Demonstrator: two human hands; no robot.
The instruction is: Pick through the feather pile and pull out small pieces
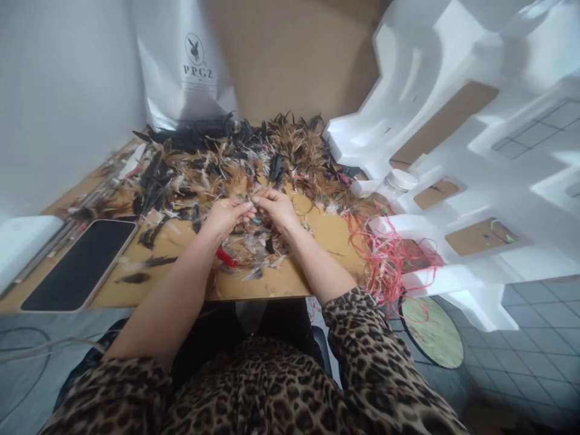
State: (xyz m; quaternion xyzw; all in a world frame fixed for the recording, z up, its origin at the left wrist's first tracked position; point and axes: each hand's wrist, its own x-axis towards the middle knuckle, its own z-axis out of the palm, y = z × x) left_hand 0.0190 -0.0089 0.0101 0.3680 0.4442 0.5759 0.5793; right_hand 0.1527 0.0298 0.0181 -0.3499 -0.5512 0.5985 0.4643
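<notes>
My left hand (229,217) is closed in a pinch over the middle of the table, on a tuft of brown feathers (238,186) that fans out just beyond its fingertips. Almost touching it, my right hand (277,208) also pinches, its thumb and fingers at the base of the same tuft; what exactly lies between them is too small to make out. Below the hands, a red curved piece (226,257) rests among loose feather scraps. Behind them spreads a heap of brown and black feathers (299,145).
A phone (79,266) lies at the left on the wooden table (335,241). Tangled pink strings (389,260) hang over the right edge beside large white foam packing (435,223) and a small lidded jar (401,180). A silver bag (185,78) stands behind. A round stool (432,332) is below.
</notes>
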